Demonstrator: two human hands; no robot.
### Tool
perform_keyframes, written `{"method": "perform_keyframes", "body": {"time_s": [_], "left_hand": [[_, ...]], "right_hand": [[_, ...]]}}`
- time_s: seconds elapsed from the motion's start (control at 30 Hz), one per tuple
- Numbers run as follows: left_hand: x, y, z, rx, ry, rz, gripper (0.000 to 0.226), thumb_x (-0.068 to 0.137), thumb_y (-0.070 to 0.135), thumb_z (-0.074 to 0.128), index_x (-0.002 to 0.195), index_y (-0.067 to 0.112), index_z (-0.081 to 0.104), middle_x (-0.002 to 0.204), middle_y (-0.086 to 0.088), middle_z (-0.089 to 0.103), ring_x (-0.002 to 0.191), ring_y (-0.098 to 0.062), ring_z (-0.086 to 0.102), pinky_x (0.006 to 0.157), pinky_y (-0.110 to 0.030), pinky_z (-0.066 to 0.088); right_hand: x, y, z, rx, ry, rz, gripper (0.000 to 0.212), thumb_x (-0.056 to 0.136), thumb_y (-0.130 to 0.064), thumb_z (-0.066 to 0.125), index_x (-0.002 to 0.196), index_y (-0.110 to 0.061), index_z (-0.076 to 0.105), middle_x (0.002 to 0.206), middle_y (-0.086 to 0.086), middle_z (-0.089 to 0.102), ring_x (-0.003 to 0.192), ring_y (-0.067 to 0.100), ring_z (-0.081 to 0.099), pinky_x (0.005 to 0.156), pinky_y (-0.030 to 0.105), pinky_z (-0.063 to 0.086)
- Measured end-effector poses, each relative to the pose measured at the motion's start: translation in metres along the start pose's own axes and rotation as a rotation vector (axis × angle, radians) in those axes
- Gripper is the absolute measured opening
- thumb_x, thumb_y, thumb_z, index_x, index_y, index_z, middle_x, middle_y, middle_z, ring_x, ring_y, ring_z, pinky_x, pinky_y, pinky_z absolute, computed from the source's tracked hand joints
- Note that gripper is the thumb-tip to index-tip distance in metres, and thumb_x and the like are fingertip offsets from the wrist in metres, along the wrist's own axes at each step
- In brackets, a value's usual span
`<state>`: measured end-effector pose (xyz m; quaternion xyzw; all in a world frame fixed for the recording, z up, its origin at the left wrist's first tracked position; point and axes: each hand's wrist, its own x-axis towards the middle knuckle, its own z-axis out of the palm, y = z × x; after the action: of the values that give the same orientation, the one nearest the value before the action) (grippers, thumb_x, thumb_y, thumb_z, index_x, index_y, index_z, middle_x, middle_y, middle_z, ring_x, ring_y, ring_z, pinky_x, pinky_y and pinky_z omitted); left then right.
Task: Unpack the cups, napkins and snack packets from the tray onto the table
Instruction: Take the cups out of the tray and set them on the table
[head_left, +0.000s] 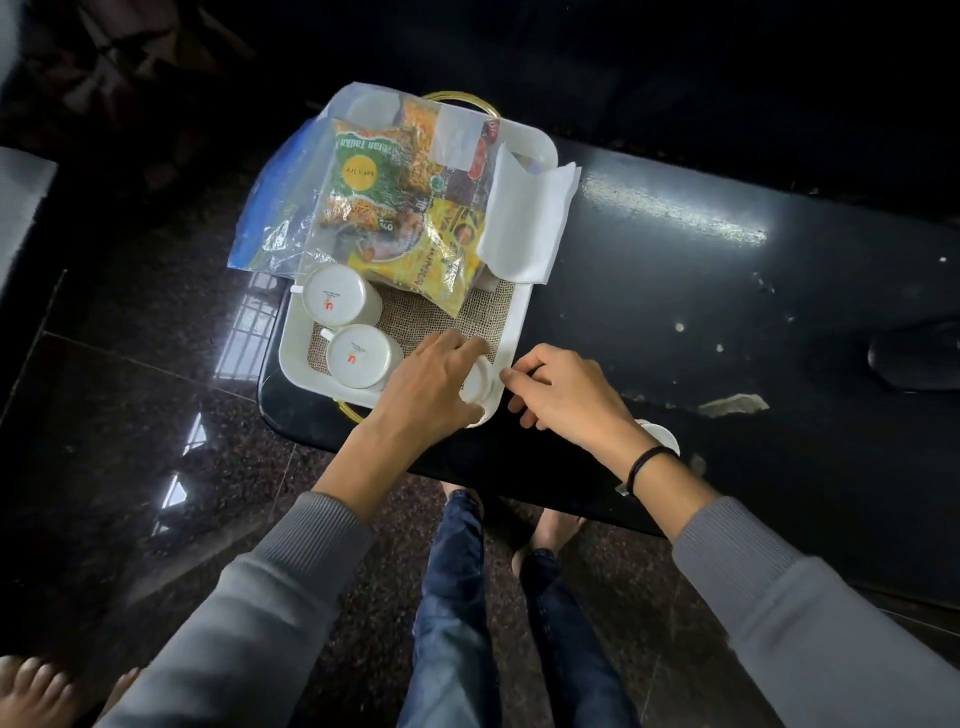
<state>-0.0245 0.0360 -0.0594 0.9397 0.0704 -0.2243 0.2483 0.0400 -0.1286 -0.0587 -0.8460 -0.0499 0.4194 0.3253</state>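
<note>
left hand gripping cup, in tray

On the glossy black table, a white rectangular plastic tray holds two upturned white ceramic cups at its near-left, clear-bagged snack packets behind them, folded white paper napkins over its right rim.

L hand grips cup in tray; R hand beside.

Dim, dark-edged wide-angle view; glare streaks table
</note>
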Motion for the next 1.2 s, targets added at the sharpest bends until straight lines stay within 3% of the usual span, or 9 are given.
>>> {"method": "perform_keyframes", "body": {"time_s": [0.13, 0.27, 0.4, 0.53, 0.73, 0.9, 0.97, 1.07, 1.2], "left_hand": [[0.0, 0.009, -0.01, -0.067, 0.069, 0.002, 0.067, 0.074, 0.026, 0.083, 0.135, 0.013, 0.057, 0.12, -0.009, 0.061, 0.109, -0.029, 0.058, 0.086, -0.042, 0.05], [-0.004, 0.028, -0.022, -0.288, 0.204, -0.02, 0.067, 0.071, 0.039, 0.086, 0.131, 0.024, 0.061, 0.116, 0.004, 0.067, 0.098, -0.017, 0.062, 0.083, -0.033, 0.052], [0.0, 0.057, -0.028, -0.626, 0.161, -0.096, 0.062, 0.065, 0.058, 0.087, 0.12, 0.044, 0.063, 0.103, 0.018, 0.073, 0.094, 0.005, 0.067, 0.081, -0.017, 0.054], [0.01, 0.088, -0.017, -0.994, 0.086, -0.101, 0.058, 0.065, 0.043, 0.091, 0.118, 0.037, 0.068, 0.113, 0.007, 0.076, 0.107, -0.01, 0.071, 0.098, -0.04, 0.057], [0.017, 0.134, 0.008, -1.239, -0.032, -0.043, 0.053, 0.077, 0.022, 0.085, 0.126, 0.022, 0.066, 0.115, -0.003, 0.076, 0.109, -0.018, 0.072, 0.09, -0.028, 0.057], [0.028, 0.165, 0.028, -1.162, -0.195, -0.013, 0.048, 0.086, 0.017, 0.08, 0.131, 0.017, 0.062, 0.117, 0.001, 0.075, 0.107, -0.01, 0.072, 0.085, -0.018, 0.055], [0.033, 0.172, 0.034, -1.029, -0.231, 0.026, 0.053, 0.085, 0.025, 0.081, 0.133, 0.02, 0.061, 0.121, 0.004, 0.074, 0.112, -0.008, 0.069, 0.096, -0.027, 0.055], [0.037, 0.176, 0.038, -0.868, -0.23, 0.057, 0.05, 0.082, 0.034, 0.082, 0.128, 0.023, 0.065, 0.123, 0.007, 0.073, 0.118, -0.006, 0.066, 0.108, -0.038, 0.05], [0.04, 0.172, 0.044, -0.694, -0.164, 0.022, 0.026, 0.088, 0.03, 0.076, 0.114, 0.027, 0.074, 0.11, 0.016, 0.076, 0.104, 0.006, 0.068, 0.103, -0.03, 0.052]], "right_hand": [[-0.006, 0.006, -0.007, 0.14, 0.073, -0.01, 0.019, 0.094, -0.045, 0.064, 0.103, -0.029, 0.065, 0.087, -0.009, 0.077, 0.064, 0.005, 0.074, 0.074, 0.04, 0.065], [-0.014, 0.012, -0.022, 0.347, 0.168, -0.049, 0.044, 0.09, -0.059, 0.063, 0.121, -0.029, 0.061, 0.108, -0.016, 0.07, 0.094, 0.009, 0.072, 0.084, 0.037, 0.061], [-0.023, 0.02, -0.043, 0.588, 0.138, -0.046, 0.037, 0.09, -0.062, 0.061, 0.108, -0.031, 0.072, 0.097, -0.015, 0.075, 0.094, 0.003, 0.072, 0.079, 0.027, 0.058], [-0.033, 0.036, -0.066, 0.727, 0.101, -0.02, 0.043, 0.088, -0.065, 0.062, 0.102, -0.027, 0.077, 0.099, -0.005, 0.078, 0.099, 0.014, 0.074, 0.084, 0.032, 0.059], [-0.06, 0.072, -0.092, 0.881, 0.139, -0.019, 0.048, 0.089, -0.059, 0.067, 0.117, -0.021, 0.073, 0.115, 0.006, 0.076, 0.108, 0.023, 0.074, 0.092, 0.041, 0.059], [-0.081, 0.104, -0.11, 0.952, 0.306, -0.021, 0.063, 0.07, -0.058, 0.085, 0.113, -0.014, 0.074, 0.108, 0.006, 0.079, 0.102, 0.024, 0.076, 0.082, 0.034, 0.061], [-0.089, 0.12, -0.115, 0.908, 0.389, 0.004, 0.067, 0.062, -0.062, 0.089, 0.111, -0.018, 0.074, 0.106, 0.0, 0.08, 0.1, 0.018, 0.077, 0.085, 0.038, 0.062], [-0.099, 0.142, -0.118, 0.737, 0.494, 0.055, 0.063, 0.06, -0.066, 0.088, 0.109, -0.03, 0.072, 0.106, -0.012, 0.078, 0.1, 0.006, 0.074, 0.087, 0.035, 0.063], [-0.112, 0.166, -0.119, 0.389, 0.59, 0.132, 0.062, 0.059, -0.066, 0.087, 0.11, -0.036, 0.067, 0.102, -0.017, 0.073, 0.095, -0.003, 0.068, 0.079, 0.018, 0.055]]}}
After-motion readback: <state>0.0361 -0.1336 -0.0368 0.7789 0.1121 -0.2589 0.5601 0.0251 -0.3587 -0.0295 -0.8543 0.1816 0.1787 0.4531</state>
